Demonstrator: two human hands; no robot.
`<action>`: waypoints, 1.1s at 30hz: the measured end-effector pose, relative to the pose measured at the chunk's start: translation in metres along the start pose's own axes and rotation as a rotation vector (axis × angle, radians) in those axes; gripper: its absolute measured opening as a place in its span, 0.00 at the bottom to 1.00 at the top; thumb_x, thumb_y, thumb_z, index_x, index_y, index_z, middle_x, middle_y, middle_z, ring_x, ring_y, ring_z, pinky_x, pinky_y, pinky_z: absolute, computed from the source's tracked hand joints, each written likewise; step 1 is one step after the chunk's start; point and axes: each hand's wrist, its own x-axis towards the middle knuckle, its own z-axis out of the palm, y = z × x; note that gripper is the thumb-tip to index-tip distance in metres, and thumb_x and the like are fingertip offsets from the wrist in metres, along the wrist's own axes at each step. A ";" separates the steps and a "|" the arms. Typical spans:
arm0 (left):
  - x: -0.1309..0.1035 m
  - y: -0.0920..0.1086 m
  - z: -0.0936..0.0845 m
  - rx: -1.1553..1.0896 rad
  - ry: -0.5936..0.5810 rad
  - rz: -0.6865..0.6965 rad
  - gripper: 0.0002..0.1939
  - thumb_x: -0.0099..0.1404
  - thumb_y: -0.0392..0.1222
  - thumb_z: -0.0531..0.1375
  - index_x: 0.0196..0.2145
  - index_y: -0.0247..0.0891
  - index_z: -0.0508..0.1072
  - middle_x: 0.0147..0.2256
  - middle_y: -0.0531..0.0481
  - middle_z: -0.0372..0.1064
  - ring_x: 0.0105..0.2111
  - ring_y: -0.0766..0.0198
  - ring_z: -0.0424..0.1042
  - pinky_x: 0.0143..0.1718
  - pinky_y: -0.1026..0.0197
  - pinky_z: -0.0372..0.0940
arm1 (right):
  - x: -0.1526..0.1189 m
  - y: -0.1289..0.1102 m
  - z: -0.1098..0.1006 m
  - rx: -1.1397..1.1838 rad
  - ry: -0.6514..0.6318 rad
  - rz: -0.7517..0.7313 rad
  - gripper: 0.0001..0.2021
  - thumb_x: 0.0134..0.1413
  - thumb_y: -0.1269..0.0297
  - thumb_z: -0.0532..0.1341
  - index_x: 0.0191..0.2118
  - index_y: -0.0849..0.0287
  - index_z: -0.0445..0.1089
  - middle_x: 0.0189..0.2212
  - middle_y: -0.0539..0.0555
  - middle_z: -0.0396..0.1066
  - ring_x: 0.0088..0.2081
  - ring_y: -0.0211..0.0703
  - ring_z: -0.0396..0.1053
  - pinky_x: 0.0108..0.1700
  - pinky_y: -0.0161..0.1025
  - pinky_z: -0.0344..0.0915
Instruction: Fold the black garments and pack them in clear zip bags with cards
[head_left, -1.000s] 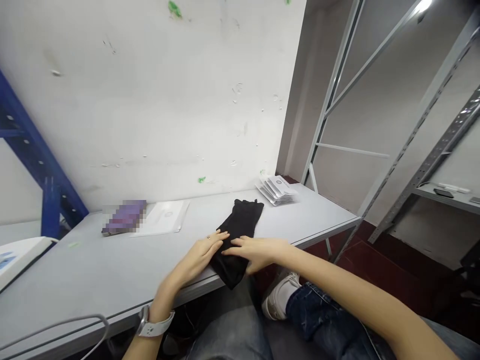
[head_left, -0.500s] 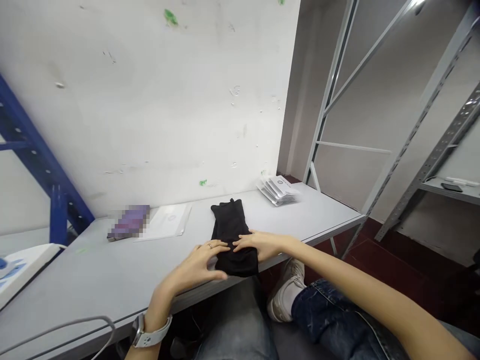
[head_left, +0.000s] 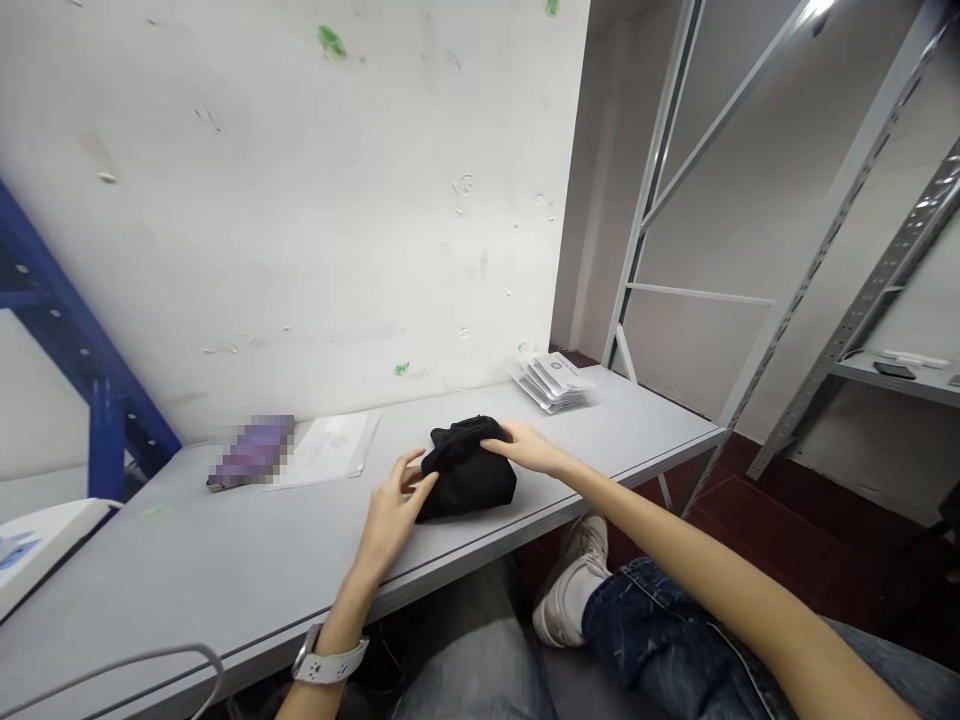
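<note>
A black cloth item [head_left: 469, 485], perhaps a garment, lies bunched and folded over near the table's front edge; its exact kind is hidden by the folds. At its left side my left hand [head_left: 394, 505] has curled fingers and the thumb against the cloth's edge. My right hand [head_left: 525, 447] grips the raised upper fold, thumb on the near face and fingers mostly hidden behind. A watch with a white strap [head_left: 330, 665] sits on my left wrist.
On the grey table [head_left: 225, 560] lie a blurred purple packet [head_left: 259, 447], a flat white packet [head_left: 334, 445] and a stack of white packets [head_left: 553, 382]. A white device [head_left: 45, 545] and a cable [head_left: 150, 655] are at left. A white panel [head_left: 337, 220] stands behind.
The black cloth lay long and flat with both hands on its near end; now it is folded shorter and bunched up. Both hands have moved away from me, to its two sides.
</note>
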 end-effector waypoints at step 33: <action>-0.008 0.014 -0.024 -0.013 -0.355 0.066 0.41 0.57 0.51 0.63 0.64 0.47 0.51 0.48 0.47 0.72 0.50 0.52 0.70 0.51 0.52 0.64 | -0.006 0.001 0.001 -0.066 -0.445 -0.164 0.11 0.54 0.63 0.61 0.42 0.60 0.73 0.36 0.51 0.75 0.36 0.42 0.70 0.40 0.37 0.66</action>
